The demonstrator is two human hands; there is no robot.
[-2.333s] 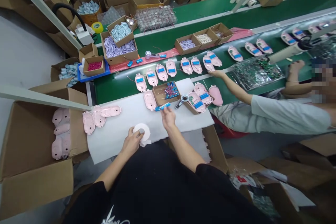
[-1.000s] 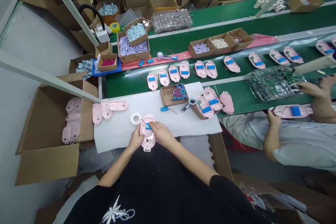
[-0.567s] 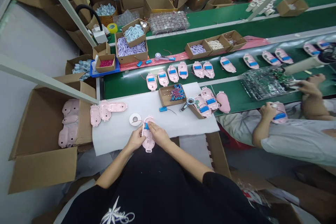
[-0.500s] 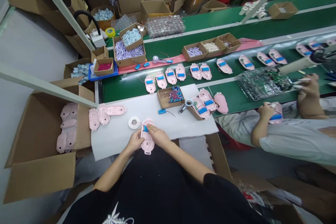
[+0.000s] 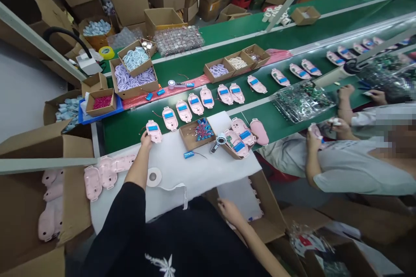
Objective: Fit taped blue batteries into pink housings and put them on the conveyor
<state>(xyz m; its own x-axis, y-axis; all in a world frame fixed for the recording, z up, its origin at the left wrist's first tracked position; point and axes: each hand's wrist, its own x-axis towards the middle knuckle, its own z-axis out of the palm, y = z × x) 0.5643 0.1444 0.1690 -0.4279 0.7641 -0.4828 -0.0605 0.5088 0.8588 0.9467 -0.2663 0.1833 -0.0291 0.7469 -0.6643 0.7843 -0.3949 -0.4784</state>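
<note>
My left hand (image 5: 146, 140) reaches forward to the near edge of the green belt, closed on the lower left end of a pink plastic shell (image 5: 154, 132). A blue battery (image 5: 152, 128) lies across the inside of that shell, with a thin wire sticking out to its left. My right hand (image 5: 230, 211) is low by my right side, above an open carton (image 5: 269, 207); its fingers are loosely bent and I see nothing in them. Between my arms, a roll of white tape (image 5: 154, 177) lies on the white sheet (image 5: 208, 173), a loose strip trailing to the sheet's front edge.
Pink shells with batteries stand in a row along the green belt (image 5: 130, 132). A small box of wired batteries (image 5: 188, 136) and a loose battery (image 5: 188, 155) lie ahead. Empty-looking pink shells (image 5: 107, 173) are at left. A co-worker (image 5: 357, 160) sits at right.
My left hand has carried the pink shell forward and left to the belt. My right hand has let go of it and moved down to the right. The view has shifted; a tape strip now shows.
</note>
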